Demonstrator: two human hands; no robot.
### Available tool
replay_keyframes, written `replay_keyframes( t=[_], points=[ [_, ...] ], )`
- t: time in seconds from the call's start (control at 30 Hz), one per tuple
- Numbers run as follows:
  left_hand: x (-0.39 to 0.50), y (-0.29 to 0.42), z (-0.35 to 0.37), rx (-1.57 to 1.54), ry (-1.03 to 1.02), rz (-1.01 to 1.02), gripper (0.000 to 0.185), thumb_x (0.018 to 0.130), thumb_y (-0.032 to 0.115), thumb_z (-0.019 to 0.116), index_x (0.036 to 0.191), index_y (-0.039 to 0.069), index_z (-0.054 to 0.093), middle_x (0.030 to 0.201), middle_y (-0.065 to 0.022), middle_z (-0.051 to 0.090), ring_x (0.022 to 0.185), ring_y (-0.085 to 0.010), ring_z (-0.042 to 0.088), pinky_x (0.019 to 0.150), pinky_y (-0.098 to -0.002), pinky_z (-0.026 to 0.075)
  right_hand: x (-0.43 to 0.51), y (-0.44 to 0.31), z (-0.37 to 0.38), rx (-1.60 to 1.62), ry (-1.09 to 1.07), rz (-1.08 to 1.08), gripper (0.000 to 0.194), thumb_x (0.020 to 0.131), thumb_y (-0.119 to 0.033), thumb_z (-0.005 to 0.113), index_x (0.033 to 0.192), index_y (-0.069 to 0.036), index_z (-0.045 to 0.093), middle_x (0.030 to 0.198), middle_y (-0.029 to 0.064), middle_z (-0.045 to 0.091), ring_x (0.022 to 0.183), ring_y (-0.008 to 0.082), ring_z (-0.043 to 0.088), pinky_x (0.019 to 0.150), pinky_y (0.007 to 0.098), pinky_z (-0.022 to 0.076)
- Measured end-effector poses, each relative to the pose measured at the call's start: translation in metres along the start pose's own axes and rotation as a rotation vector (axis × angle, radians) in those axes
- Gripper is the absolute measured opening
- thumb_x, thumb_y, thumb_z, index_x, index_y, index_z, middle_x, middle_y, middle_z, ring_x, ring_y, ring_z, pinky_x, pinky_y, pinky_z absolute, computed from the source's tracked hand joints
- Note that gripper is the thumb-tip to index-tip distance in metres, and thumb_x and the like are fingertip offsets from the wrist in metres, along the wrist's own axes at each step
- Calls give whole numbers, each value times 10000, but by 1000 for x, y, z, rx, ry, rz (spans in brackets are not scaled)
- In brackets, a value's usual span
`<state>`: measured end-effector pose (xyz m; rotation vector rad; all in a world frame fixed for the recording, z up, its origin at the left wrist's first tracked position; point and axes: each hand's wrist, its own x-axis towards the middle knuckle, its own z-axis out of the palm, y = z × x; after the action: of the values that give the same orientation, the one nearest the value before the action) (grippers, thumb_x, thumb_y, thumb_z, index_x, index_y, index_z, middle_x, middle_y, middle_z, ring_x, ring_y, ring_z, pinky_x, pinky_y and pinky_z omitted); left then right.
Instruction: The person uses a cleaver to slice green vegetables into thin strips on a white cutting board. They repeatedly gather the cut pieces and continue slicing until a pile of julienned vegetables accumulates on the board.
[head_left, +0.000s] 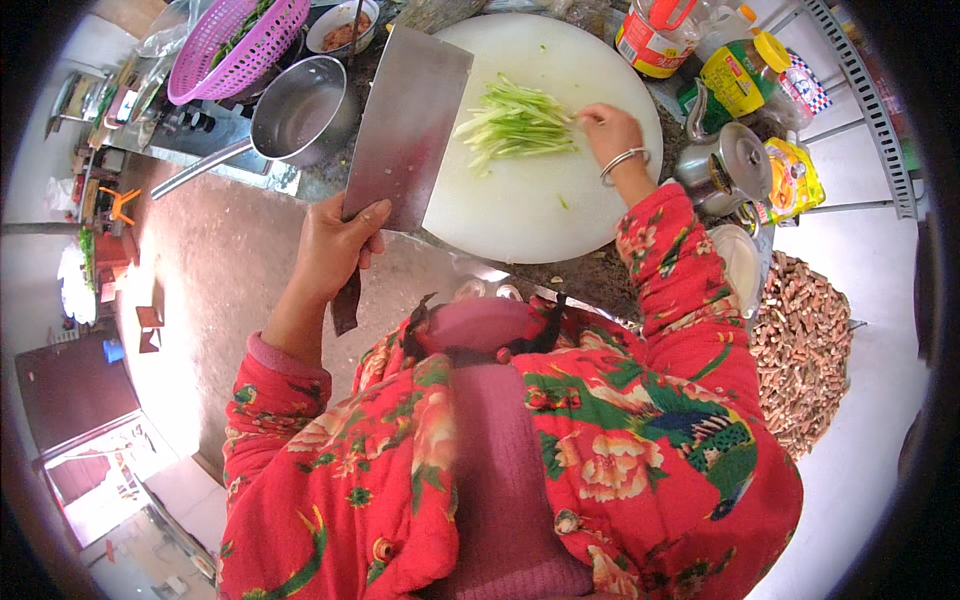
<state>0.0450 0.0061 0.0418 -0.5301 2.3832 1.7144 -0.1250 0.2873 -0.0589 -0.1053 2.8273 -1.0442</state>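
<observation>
My left hand (345, 236) grips the handle of a broad steel cleaver (409, 131). The blade is raised with its flat side facing me, over the left edge of a round white cutting board (525, 217). On the board lies a pile of thin pale-green vegetable strips (521, 124). My right hand (613, 135), with metal bangles (624, 163) at the wrist, is at the right end of the pile. Its fingers are curled and slightly blurred; whether they hold a strip cannot be made out. A few small green scraps lie loose on the board.
Left of the board are a saucepan (300, 112), a purple plastic basket (225, 60) with greens, and a bowl of what looks like meat (345, 34). To the right stand a metal pot with a spout (731, 165), plastic bottles (742, 71) and a yellow packet (795, 180).
</observation>
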Motion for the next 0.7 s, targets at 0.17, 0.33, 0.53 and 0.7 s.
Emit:
replay_keyframes(
  t=[0.17,0.33,0.53,0.7],
  points=[
    [-6,2,0,33,-2,-16,200,788,201,586,770,5,547,526,-23,499,392,-63,418,357,-206,318,6,17,2,-321,229,-80,178,678,-143,650,826,-58,601,839,116,565,780,271,562,692,335,450],
    [-1,6,0,87,-17,-2,207,788,205,584,775,1,549,527,-29,504,396,-65,423,359,-211,325,-7,31,-2,-150,110,-196,167,658,-69,635,806,-31,568,791,106,545,721,255,549,656,322,440],
    [15,10,6,149,-87,13,213,788,216,585,757,10,546,526,-30,505,396,-67,425,365,-212,332,-70,17,-1,269,-22,-424,170,661,26,544,819,-38,553,775,115,522,672,272,528,632,342,433],
    [27,20,14,214,-208,51,238,790,235,586,719,14,536,524,-23,501,399,-67,426,366,-217,337,-78,9,26,-16,209,-642,183,671,28,528,842,-39,536,795,105,490,758,263,498,681,329,417]
  ],
)
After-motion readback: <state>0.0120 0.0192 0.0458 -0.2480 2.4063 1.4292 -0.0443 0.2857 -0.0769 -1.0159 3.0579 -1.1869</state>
